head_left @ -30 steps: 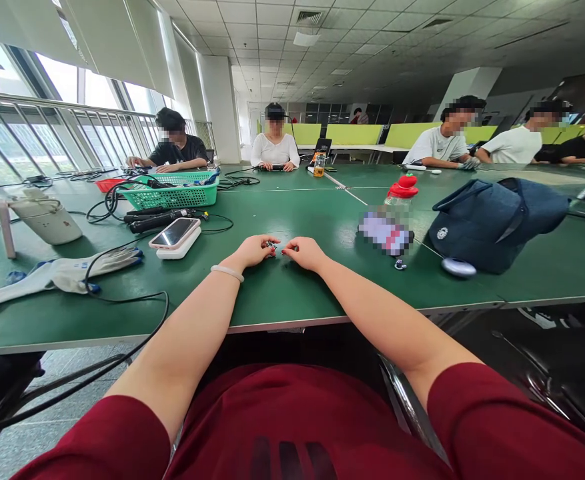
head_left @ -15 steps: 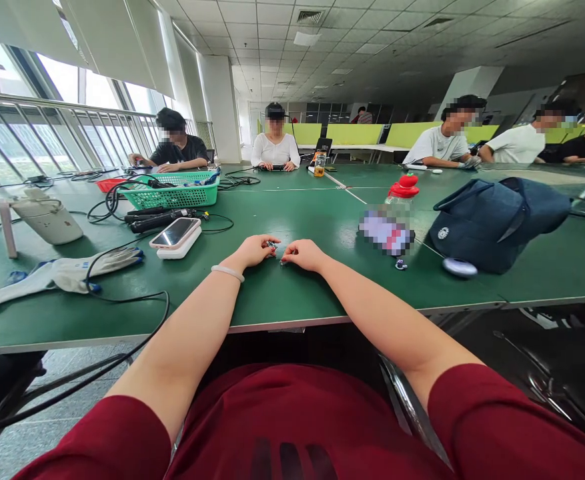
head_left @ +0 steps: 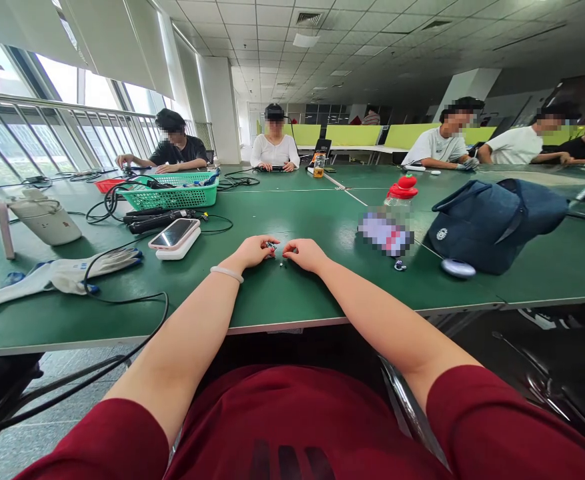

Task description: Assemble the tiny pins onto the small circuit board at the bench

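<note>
My left hand point(head_left: 256, 251) rests over the green table point(head_left: 312, 287), its thumb and fingers closed on a small shiny metal piece point(head_left: 271, 247) too small to name. Across a narrow gap, my right hand point(head_left: 306, 255) has loosely curled fingers, thumb and index finger slightly apart, with nothing visible between them. Tiny silvery pieces point(head_left: 283, 265) lie on the tabletop just in front of the right fingertips; their kind cannot be made out.
Left are a phone on a white box point(head_left: 176, 240), work gloves point(head_left: 92, 267), a black cable point(head_left: 165, 307), a green basket point(head_left: 172, 195) and a pale jug point(head_left: 47, 220). Right are a red-lidded bottle point(head_left: 401, 193), a navy bag point(head_left: 487, 227) and a white oval object point(head_left: 458, 269). Several people sit around.
The right fingers have let go of a tiny piece, which now lies on the table, and have drawn slightly up and away. The left hand still grips its metal piece.
</note>
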`<state>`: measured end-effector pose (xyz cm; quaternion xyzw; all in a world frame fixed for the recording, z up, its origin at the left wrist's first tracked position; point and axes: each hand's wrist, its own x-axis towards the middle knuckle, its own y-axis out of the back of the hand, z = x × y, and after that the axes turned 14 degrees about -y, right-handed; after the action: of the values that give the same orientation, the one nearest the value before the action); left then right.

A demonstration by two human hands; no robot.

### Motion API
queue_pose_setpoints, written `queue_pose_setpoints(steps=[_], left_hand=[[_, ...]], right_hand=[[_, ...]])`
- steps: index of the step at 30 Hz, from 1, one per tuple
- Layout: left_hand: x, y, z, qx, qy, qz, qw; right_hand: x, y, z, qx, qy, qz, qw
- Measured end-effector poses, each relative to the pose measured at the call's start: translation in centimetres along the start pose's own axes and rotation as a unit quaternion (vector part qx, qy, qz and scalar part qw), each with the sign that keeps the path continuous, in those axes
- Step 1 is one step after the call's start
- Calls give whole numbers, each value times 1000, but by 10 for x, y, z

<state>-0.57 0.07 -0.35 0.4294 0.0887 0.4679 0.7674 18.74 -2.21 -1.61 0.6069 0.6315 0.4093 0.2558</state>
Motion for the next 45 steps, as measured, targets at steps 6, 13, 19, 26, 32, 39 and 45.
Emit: queue_pose_setpoints(steps=[6, 13, 19, 26, 32, 39, 45], left_hand=[[0, 1, 1, 19, -11, -1, 1000], [-3, 3, 11, 19, 1, 1, 1000], [-3, 2, 9, 4, 9, 3, 1000], [0, 3, 4, 87, -27, 7, 996], [0, 3, 2, 80, -37, 1, 996], [1, 2, 0, 82, -35, -1, 996], [1, 2, -1, 86, -31, -9, 996]], right_hand=[[-3, 0, -4, -62, 65, 4, 996], [-6, -3, -10, -93, 67, -28, 993], [-3, -4, -9, -99, 56, -27, 993], [-3, -4, -10, -113, 52, -26, 992], [-1, -5, -8, -118, 56, -23, 991], [-2, -4, -7, -97, 45, -24, 994], [1, -2, -2, -67, 4, -10, 998]])
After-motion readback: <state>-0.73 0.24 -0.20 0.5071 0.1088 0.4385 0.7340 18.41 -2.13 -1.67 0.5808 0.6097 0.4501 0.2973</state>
